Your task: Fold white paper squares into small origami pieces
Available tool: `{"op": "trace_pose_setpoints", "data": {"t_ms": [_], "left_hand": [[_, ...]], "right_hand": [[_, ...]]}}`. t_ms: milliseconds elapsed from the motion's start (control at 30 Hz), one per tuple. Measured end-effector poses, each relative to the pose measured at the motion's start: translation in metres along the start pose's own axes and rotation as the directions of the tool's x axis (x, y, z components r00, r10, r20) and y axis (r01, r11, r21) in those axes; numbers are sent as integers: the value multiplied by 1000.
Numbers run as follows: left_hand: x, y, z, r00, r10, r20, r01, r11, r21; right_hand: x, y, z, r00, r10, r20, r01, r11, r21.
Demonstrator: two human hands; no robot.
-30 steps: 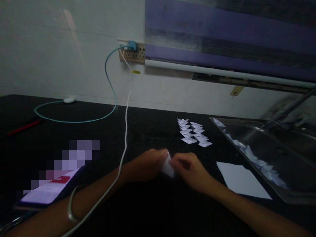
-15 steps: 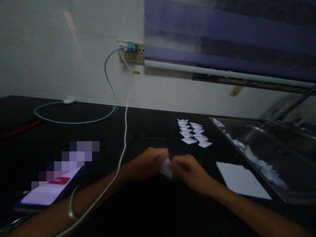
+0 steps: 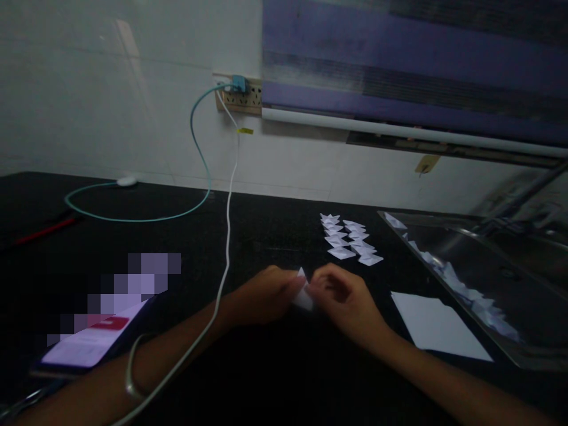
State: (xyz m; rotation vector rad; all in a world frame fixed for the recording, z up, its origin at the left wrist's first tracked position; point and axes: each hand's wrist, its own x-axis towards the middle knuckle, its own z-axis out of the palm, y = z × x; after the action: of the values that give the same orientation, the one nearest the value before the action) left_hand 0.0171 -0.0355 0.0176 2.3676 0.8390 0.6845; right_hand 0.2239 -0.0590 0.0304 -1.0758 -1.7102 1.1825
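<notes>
A small folded piece of white paper (image 3: 303, 297) is pinched between my two hands above the black countertop, its pointed tip showing upward. My left hand (image 3: 268, 294) grips its left side, thumb pressed on it. On the other side, the thumb and fingertips of my right hand (image 3: 344, 299) close on the paper's right edge, the other fingers curled. Beyond my hands, several small folded paper boats (image 3: 341, 253) stand in two rows. To the right of my right hand lies a stack of flat white paper sheets (image 3: 439, 325).
At right is a metal sink (image 3: 523, 284) with more folded paper pieces (image 3: 474, 302) along its near-left rim. A lit phone (image 3: 84, 346) lies at left. The white cable (image 3: 228, 236) runs from the wall socket (image 3: 242, 97) across my left forearm. A teal cable (image 3: 133, 220) loops behind.
The folded paper has turned slightly, and its tip now points up between my hands. My right hand's fingers have lifted and opened somewhat. The view has shifted a little.
</notes>
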Motion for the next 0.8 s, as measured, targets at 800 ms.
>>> {"op": "trace_pose_setpoints", "data": {"t_ms": [800], "left_hand": [[-5,10,-8,998,-20,62,26,996,-89]], "right_hand": [[-6,-2,9,991,57,122,-82,974,209]]}}
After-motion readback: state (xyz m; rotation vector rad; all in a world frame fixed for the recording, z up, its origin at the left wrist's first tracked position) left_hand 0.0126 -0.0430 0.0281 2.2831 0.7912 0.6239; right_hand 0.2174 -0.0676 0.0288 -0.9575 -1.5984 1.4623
